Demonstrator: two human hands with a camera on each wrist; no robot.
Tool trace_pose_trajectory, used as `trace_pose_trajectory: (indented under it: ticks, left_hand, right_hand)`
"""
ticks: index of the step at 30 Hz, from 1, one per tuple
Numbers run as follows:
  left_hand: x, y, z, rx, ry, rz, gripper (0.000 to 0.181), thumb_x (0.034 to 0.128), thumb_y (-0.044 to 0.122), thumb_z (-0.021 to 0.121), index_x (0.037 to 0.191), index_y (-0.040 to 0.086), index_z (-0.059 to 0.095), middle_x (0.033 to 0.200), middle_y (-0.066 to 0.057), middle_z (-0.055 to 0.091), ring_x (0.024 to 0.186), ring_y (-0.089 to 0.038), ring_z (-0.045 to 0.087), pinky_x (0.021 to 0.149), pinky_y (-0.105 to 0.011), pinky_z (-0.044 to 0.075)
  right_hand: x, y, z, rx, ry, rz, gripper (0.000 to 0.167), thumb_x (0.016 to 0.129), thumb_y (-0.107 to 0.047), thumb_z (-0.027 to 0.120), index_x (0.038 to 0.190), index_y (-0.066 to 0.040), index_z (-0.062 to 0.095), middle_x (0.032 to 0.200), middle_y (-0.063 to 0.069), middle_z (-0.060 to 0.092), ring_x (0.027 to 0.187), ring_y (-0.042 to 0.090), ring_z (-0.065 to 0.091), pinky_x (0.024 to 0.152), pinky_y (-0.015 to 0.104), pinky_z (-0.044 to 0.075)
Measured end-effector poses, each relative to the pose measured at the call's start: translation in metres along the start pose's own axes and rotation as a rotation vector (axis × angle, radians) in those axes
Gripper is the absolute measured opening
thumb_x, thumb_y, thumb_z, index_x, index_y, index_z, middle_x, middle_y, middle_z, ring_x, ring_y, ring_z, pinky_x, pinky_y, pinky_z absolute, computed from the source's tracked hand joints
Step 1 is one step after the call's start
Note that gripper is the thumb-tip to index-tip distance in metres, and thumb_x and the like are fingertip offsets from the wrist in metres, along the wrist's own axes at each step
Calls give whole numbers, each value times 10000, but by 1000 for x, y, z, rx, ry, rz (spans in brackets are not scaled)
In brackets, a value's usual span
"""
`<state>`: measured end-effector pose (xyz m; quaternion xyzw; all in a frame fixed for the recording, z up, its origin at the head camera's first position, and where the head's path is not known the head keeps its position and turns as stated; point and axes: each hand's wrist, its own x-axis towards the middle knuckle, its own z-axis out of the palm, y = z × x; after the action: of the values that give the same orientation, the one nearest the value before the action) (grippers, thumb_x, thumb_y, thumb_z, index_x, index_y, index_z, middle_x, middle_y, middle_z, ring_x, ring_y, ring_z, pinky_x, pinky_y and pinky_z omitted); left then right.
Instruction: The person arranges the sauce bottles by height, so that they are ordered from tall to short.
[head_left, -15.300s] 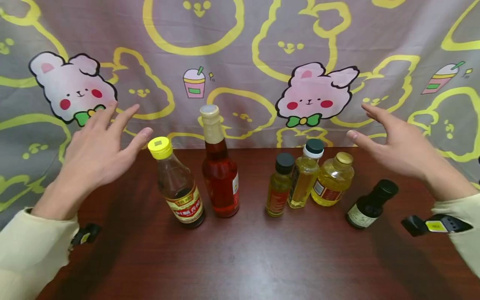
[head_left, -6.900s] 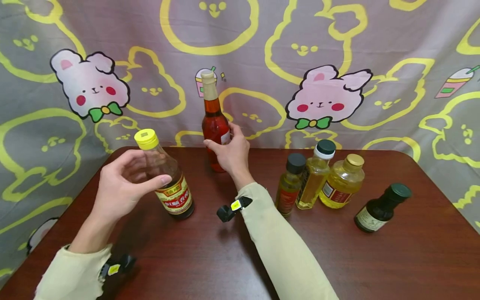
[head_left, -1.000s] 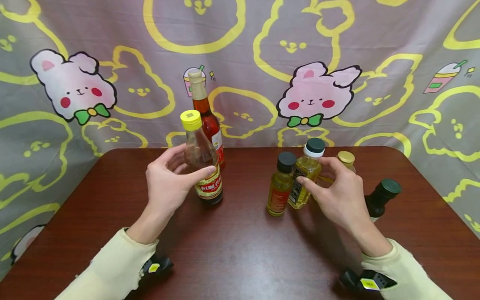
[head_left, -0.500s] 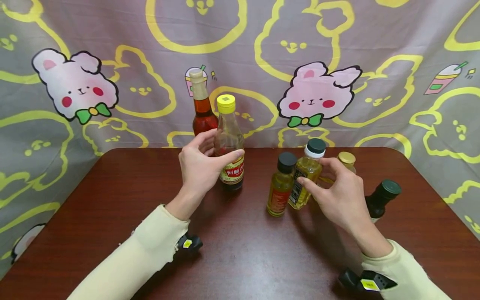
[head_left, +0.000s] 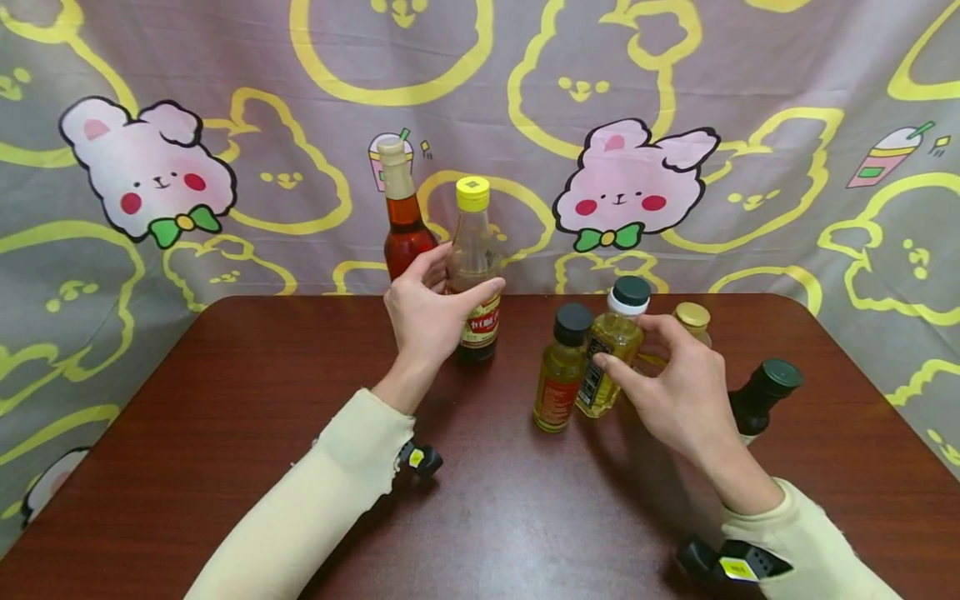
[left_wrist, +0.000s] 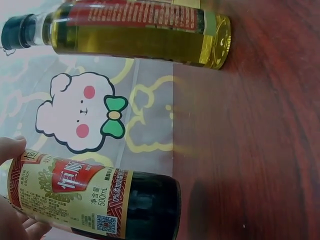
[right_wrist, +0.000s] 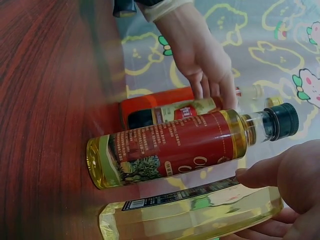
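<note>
My left hand holds a yellow-capped vinegar bottle upright, thumb on the near side. Whether its base touches the table I cannot tell. Just left of it, partly behind the hand, stands a tall bottle of red liquid. My right hand grips a square oil bottle with a dark green cap and white collar, standing on the table; the right wrist view shows thumb and fingers around this bottle. Close on its left is a black-capped olive oil bottle with a red label.
Behind the right hand a gold-capped oil bottle is mostly hidden. A dark bottle with a green cap stands to the right, partly covered by that hand. A patterned cloth hangs at the back edge of the brown table.
My left hand has carried the vinegar bottle rightward and farther back, beside the red bottle. The right hand, earlier on the red bottle, has stayed on the square oil bottle over the last second.
</note>
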<state>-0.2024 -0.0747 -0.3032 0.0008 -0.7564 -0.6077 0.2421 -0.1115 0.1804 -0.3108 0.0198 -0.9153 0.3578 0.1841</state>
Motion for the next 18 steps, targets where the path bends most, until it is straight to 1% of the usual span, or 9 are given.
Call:
trace_pose_trajectory:
  ticks: [5, 9, 18]
  left_hand:
    - [3, -3, 10, -14, 31, -8, 700, 723, 314, 1005, 1348, 164, 726, 1269, -58, 774, 1151, -188, 733, 1029, -360, 601]
    - [5, -5, 17, -25, 44, -23, 702, 735, 314, 998, 1360, 159, 716, 1278, -54, 770, 1165, -177, 728, 1040, -349, 595]
    - [13, -9, 28, -36, 114, 5, 714, 736, 316, 998, 1369, 146, 714, 1271, -57, 775, 1163, -175, 734, 1030, -351, 602]
  right_hand:
    - [-1, 0, 0, -1, 4, -4, 586, 917, -272, 851, 1380, -19, 599, 1266, 251, 744, 1145, 423, 732, 881, 599, 627]
    - [-1, 0, 0, -4, 4, -7, 588, 917, -271, 851, 1382, -20, 595, 1270, 254, 743, 1146, 425, 734, 884, 601, 627]
    - [0, -1, 1, -7, 10, -13, 587, 914, -269, 853, 1380, -20, 596, 1260, 251, 748, 1134, 423, 739, 879, 601, 628]
